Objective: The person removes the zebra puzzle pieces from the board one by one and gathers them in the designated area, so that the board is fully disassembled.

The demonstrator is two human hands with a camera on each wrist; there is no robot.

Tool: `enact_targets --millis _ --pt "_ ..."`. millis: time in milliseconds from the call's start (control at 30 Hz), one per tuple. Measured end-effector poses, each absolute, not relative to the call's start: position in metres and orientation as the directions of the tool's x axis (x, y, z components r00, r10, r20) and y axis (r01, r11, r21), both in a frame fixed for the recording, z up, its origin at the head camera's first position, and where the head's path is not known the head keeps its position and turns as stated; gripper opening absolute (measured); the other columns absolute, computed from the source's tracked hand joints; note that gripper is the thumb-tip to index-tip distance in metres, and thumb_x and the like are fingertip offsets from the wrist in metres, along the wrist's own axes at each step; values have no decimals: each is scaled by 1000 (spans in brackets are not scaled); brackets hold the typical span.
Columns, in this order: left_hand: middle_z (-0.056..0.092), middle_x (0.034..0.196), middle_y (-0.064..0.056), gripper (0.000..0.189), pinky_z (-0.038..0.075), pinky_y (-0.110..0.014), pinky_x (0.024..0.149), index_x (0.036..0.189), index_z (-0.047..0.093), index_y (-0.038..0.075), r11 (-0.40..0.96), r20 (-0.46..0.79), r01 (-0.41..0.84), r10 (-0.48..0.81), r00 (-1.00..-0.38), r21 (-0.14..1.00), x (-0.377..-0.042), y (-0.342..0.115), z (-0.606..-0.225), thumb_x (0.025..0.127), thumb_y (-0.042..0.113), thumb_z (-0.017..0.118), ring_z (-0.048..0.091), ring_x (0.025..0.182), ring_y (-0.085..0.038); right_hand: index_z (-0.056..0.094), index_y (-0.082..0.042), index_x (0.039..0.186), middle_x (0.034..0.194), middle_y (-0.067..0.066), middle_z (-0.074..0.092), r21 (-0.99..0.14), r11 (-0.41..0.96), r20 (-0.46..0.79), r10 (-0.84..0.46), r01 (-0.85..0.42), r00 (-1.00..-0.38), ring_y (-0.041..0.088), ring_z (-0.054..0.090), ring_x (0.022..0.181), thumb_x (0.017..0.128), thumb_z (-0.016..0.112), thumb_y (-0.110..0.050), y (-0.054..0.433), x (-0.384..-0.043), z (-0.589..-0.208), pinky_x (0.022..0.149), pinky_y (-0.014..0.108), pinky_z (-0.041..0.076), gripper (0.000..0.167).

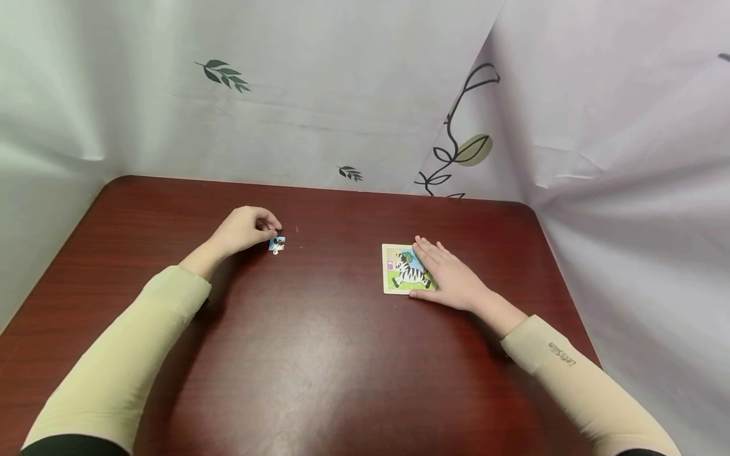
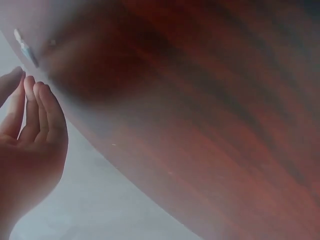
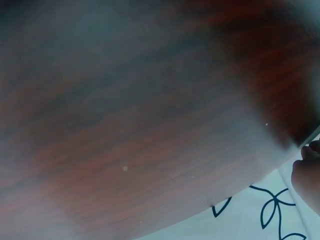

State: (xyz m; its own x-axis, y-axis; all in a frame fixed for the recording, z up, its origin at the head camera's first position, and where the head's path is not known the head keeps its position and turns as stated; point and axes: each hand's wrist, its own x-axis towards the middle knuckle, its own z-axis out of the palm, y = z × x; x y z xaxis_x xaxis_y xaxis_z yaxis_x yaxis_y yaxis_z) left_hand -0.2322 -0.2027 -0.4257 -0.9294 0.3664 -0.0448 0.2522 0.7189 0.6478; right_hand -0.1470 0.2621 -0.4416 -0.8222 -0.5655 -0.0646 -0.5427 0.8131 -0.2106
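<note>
A small jigsaw piece (image 1: 277,246), blue with black and white markings, lies on the table at the left of the head view. My left hand (image 1: 245,228) hovers over it, thumb and fingers bent loosely, fingertips right by its edge. In the left wrist view a small gap shows between the fingertips (image 2: 30,80) and the piece (image 2: 26,49). My right hand (image 1: 450,275) rests over the right side of a square zebra puzzle (image 1: 407,273) with a pale frame, fingers straight, thumb along the near edge. The puzzle's upper left corner shows bare tan backing.
The dark red wooden table (image 1: 285,354) has rounded far corners. A white curtain (image 1: 342,95) with leaf prints hangs behind it and along both sides. Tiny specks lie on the tabletop near my left hand.
</note>
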Motion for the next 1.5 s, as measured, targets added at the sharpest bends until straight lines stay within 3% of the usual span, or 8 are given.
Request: enact_targets --millis 267,800,1067,1500 --pt "76 100 -16 12 51 -35 84 107 77 2 679 2 262 357 -934 686 -234 -177 -414 98 4 69 67 92 -27 23 1 167 177 18 21 -208 821 -54 -553 -532 -832 33 21 165 94 72 -58 271 -146 -442 133 55 19 106" --pt "78 99 -12 15 55 -35 87 107 78 1 530 71 348 473 -878 774 -239 -86 -404 95 1 69 70 94 -25 19 -2 169 179 13 14 -207 833 -95 -540 -513 -837 29 15 167 97 67 -60 272 -147 -448 135 53 15 104" --pt "78 102 -11 14 59 -33 91 108 78 2 502 47 375 550 -834 779 -234 -35 -403 95 4 74 72 96 -24 20 -1 168 178 15 16 -197 837 -91 -535 -511 -840 31 18 166 96 69 -60 273 -144 -447 134 55 17 105" --pt "80 104 -14 14 60 -24 84 108 79 0 488 -57 331 622 -781 808 -231 12 -418 96 4 74 76 95 -21 19 -1 168 178 15 17 -211 843 -100 -521 -494 -847 31 17 166 96 69 -58 270 -144 -447 134 54 17 105"
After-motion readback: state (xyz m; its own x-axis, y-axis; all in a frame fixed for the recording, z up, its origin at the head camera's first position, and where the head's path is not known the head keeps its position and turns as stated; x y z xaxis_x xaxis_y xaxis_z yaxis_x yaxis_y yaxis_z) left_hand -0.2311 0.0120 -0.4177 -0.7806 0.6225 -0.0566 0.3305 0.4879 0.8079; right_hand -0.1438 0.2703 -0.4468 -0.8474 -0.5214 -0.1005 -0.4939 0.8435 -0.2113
